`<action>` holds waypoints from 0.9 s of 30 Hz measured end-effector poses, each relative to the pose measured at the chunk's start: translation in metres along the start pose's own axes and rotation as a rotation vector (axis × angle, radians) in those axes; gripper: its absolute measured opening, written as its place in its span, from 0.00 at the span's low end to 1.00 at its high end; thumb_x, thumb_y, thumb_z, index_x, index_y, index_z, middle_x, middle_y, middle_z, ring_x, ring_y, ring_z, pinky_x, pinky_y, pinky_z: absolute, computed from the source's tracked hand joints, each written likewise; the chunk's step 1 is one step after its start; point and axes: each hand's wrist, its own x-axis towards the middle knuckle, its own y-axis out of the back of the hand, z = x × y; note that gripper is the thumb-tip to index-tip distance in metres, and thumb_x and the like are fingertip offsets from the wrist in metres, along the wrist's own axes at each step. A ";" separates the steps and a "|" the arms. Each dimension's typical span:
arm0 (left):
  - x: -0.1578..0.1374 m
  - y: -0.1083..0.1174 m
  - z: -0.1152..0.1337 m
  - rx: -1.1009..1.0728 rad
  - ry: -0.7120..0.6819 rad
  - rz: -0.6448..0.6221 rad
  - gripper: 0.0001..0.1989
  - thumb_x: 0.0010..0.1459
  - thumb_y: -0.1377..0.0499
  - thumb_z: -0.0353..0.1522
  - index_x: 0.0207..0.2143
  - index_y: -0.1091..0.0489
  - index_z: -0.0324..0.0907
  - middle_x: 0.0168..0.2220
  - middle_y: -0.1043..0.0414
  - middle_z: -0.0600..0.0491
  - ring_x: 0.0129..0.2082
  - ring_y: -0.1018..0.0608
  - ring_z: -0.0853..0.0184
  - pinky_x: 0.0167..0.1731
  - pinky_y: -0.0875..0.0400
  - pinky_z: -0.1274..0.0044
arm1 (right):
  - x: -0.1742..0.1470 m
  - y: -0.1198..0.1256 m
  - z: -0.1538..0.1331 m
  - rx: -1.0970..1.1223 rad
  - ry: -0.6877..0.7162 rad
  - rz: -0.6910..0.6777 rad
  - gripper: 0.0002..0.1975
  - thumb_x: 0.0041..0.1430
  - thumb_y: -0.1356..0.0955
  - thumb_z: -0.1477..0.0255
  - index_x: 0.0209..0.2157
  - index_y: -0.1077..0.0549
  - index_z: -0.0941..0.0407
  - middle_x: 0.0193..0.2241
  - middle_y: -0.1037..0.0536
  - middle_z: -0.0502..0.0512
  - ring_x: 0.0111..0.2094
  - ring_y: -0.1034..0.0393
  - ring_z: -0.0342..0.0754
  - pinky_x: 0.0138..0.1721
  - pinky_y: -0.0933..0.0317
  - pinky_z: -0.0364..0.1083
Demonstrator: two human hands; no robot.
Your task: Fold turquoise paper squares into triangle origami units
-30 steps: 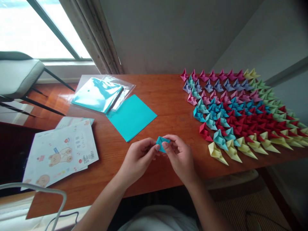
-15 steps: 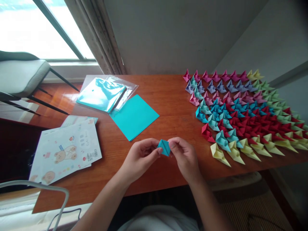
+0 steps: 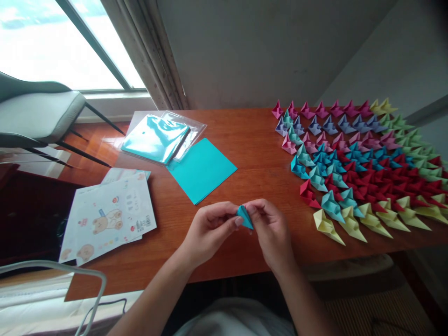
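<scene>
A small piece of folded teal paper (image 3: 245, 218) is pinched between my two hands, just above the front part of the wooden table. My left hand (image 3: 213, 227) grips its left side between thumb and fingers. From the other side my right hand (image 3: 269, 229) closes on its right edge, and the thumb hides part of it. The paper now shows as a narrow pointed shape. Beyond my hands lies a short stack of flat teal square sheets (image 3: 203, 171).
A clear plastic packet of teal paper (image 3: 156, 137) lies behind the sheets. White bear-printed packages (image 3: 115, 217) sit at the left. Rows of folded paper boats, yellow (image 3: 327, 226), red (image 3: 371, 182) and other colours, fill the right side. A chair (image 3: 42, 114) stands beyond the table's left edge.
The folded paper has gone from a flat diamond to a narrower pointed shape in my fingers. My view has shifted slightly left, so the table's contents appear further right.
</scene>
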 end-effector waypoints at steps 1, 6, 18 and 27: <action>0.000 0.000 -0.001 -0.010 0.001 0.021 0.01 0.58 0.33 0.28 0.33 0.21 0.39 0.30 0.23 0.54 0.30 0.23 0.72 0.32 0.29 0.84 | -0.001 0.001 -0.003 -0.066 0.040 -0.008 0.10 0.68 0.33 0.65 0.35 0.23 0.53 0.29 0.23 0.48 0.29 0.30 0.40 0.29 0.37 0.39; 0.003 0.000 -0.007 0.046 -0.015 0.114 0.05 0.58 0.33 0.31 0.38 0.21 0.40 0.32 0.22 0.53 0.31 0.23 0.71 0.34 0.28 0.81 | -0.004 0.005 -0.014 -0.361 0.235 -0.106 0.10 0.68 0.34 0.70 0.47 0.22 0.52 0.38 0.22 0.52 0.39 0.27 0.45 0.40 0.33 0.43; 0.002 0.001 -0.007 0.284 -0.076 0.133 0.11 0.59 0.34 0.35 0.43 0.24 0.40 0.42 0.23 0.46 0.40 0.23 0.63 0.38 0.26 0.77 | -0.009 0.012 -0.014 -0.583 0.284 -0.029 0.12 0.65 0.32 0.72 0.49 0.26 0.52 0.42 0.19 0.54 0.42 0.24 0.49 0.44 0.30 0.46; 0.003 0.001 -0.008 0.140 0.025 0.148 0.11 0.55 0.31 0.35 0.36 0.25 0.38 0.33 0.26 0.51 0.33 0.26 0.68 0.33 0.30 0.79 | -0.009 0.009 -0.018 -0.562 0.339 0.031 0.04 0.64 0.31 0.72 0.39 0.23 0.52 0.38 0.21 0.54 0.39 0.25 0.49 0.40 0.31 0.46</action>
